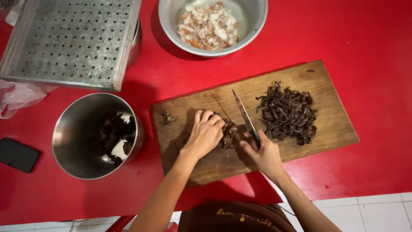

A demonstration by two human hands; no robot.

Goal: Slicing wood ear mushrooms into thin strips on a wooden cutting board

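Under both hands I see a red tabletop [369, 51], and on it a long wooden cutting board [330, 124] where all the work sits. Up and to the left of the hands rests a perforated metal tray [71, 41]; straight ahead of them, past the board, a metal bowl [253, 21] holds pale chopped pieces. Left of the left hand stands a steel bowl [71, 129] with a few dark mushrooms inside. Right of the right hand, on the board, lies a pile of sliced dark mushroom strips [288, 114]. A black phone [18, 154] lies far to the left, beyond the steel bowl.

I see the left hand [205, 134] curled, fingers bent down onto a small clump of dark mushroom [229, 134] — pinning it to the board. The right hand [265, 154] grips the handle of a knife [243, 112], its blade lying just beside that clump, on the right-hand side.
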